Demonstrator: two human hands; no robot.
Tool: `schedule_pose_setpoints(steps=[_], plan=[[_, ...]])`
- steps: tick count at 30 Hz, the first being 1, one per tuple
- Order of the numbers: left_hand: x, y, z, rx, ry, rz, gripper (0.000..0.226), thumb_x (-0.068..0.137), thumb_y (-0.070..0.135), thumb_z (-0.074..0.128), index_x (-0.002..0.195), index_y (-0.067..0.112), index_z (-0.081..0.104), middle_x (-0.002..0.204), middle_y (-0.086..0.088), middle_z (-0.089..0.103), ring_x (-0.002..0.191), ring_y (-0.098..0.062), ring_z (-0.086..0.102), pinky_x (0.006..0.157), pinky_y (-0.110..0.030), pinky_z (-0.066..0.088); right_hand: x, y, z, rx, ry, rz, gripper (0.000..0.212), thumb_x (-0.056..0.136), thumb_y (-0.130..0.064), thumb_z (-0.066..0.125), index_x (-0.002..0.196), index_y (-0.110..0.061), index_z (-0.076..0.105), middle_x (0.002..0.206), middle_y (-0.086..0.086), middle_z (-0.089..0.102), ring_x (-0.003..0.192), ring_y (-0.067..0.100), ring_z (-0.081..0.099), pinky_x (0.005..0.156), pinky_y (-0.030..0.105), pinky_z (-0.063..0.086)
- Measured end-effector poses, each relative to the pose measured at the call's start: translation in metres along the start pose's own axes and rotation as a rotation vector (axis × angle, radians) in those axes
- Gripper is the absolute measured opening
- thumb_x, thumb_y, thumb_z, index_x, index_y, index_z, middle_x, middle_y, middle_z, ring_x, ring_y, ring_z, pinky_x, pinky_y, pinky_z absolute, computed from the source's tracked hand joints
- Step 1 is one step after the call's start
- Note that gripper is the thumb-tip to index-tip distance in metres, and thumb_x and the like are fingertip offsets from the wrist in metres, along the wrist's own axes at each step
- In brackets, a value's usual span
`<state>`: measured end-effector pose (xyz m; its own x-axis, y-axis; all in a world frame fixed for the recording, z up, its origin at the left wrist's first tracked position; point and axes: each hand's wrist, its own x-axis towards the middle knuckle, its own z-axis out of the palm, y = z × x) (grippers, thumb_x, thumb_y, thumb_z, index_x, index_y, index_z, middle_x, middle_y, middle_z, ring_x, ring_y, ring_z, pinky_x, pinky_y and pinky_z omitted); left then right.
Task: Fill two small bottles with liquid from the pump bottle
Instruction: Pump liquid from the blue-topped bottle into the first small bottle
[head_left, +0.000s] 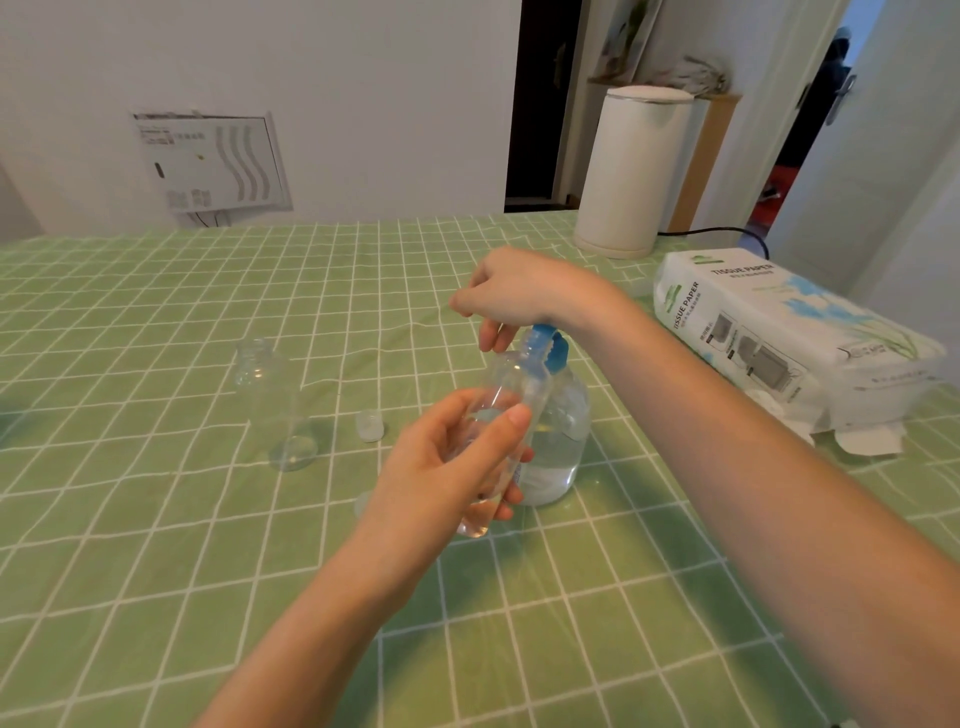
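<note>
1. Step rn: filling bottle no. 1. Left grip (447, 457) is wrapped round the tilted small bottle (511, 379), its mouth right up at the blue pump head (545, 345). Looks like only a bit of liquid in it so far.
2. Right grip (519, 291) is curled over that pump head. The pump bottle (561, 441) stands on the desk (156, 519).
3. Next, imo: pump w/ the mouth kept under the spout, else it spills.
4. Second bottle (270, 395) stands open, well left, w/ a loose cap (370, 425) nearer. Tissue pack (779, 332) + white canister (631, 171) are off right, not blocking anything.

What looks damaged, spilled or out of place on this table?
The tissue pack on the right is torn open at its near end, flaps splayed on the tablecloth. A loose cap lies alone on it. I see no spill.
</note>
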<state>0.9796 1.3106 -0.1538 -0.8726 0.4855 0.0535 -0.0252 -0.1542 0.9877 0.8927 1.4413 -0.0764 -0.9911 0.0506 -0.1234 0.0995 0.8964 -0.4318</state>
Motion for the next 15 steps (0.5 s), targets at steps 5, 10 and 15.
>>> schedule_pose_setpoints(steps=[5, 10, 15], plan=[[0.001, -0.001, -0.001, 0.002, 0.0, -0.005, 0.036, 0.064, 0.044, 0.064, 0.094, 0.025, 0.067, 0.07, 0.0, 0.068, 0.051, -0.011, 0.059, 0.044, -0.017, 0.045, 0.001, 0.001, 0.001, -0.004, 0.021, -0.011, 0.032, 0.094, -0.029, 0.047, 0.112, -0.007, 0.061, 0.092, 0.007, 0.073, 0.092, 0.025, 0.07, 0.075, 0.029, 0.05], [0.002, -0.001, -0.003, 0.008, -0.007, 0.003, 0.034, 0.065, 0.044, 0.064, 0.094, 0.027, 0.067, 0.071, 0.001, 0.069, 0.052, -0.01, 0.059, 0.047, -0.018, 0.047, 0.001, -0.001, -0.001, -0.005, 0.042, -0.028, 0.034, 0.095, -0.027, 0.047, 0.115, -0.004, 0.062, 0.091, 0.008, 0.074, 0.09, 0.026, 0.07, 0.071, 0.029, 0.049], [0.001, 0.002, -0.002, 0.002, -0.009, 0.017, 0.041, 0.065, 0.044, 0.063, 0.1, 0.022, 0.066, 0.071, 0.001, 0.068, 0.052, -0.01, 0.059, 0.047, -0.018, 0.047, 0.001, -0.004, -0.009, 0.017, 0.091, -0.051, 0.033, 0.094, -0.023, 0.046, 0.116, -0.003, 0.061, 0.084, 0.007, 0.075, 0.093, 0.026, 0.071, 0.086, 0.035, 0.053]])
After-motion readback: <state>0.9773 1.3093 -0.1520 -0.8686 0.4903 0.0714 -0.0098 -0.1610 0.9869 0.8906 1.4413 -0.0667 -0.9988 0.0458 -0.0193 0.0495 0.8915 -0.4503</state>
